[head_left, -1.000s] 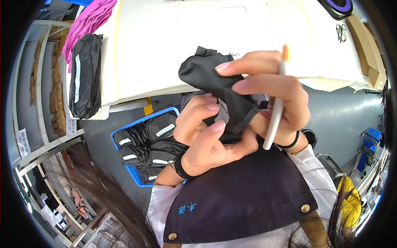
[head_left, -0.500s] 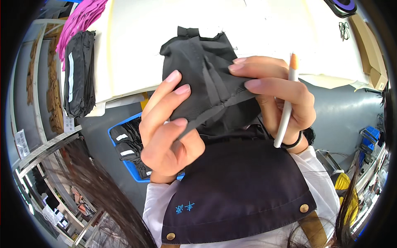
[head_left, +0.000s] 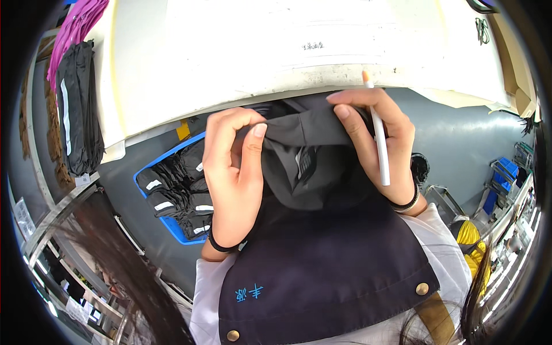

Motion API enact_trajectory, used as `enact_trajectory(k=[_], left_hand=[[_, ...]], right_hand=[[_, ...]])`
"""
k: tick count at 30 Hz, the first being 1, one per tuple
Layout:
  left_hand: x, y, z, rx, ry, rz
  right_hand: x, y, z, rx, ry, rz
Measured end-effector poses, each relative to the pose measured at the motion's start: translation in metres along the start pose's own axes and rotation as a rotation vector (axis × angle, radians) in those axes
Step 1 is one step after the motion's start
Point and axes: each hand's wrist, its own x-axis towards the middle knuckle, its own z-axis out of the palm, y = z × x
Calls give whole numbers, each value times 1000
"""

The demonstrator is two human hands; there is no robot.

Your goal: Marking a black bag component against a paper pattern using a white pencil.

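Between my two hands a black fabric piece (head_left: 307,129) with a sewn seam is stretched along its upper edge. Its lower part hangs in folds in front of my dark apron (head_left: 328,247). My left hand (head_left: 234,155) pinches the edge between thumb and fingers at the left. At the right, my right hand (head_left: 379,132) grips the same edge with thumb and forefinger. A white pen-like stick with an orange tip (head_left: 379,141) is also tucked in my right hand, pointing up. Some fingers of both hands are hidden behind the cloth.
A white-topped table (head_left: 230,52) stretches ahead. A stack of black fabric (head_left: 79,109) and pink fabric (head_left: 75,29) lie at its left end. A blue crate (head_left: 172,227) of black pieces with white patches stands below left. Cardboard (head_left: 517,75) is at the far right.
The fabric has come down closer to my apron and been turned, so its edge is now stretched level between both hands. My left hand's fingers have shifted to a pinch on that edge.
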Motion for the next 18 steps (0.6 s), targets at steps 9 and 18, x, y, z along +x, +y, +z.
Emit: enact_trajectory(k=[9, 18], left_hand=[[25, 16, 2, -342, -42, -253], [46, 11, 2, -120, -18, -121]], right_hand=[[30, 6, 4, -82, 52, -87], [51, 3, 13, -236, 104, 20]])
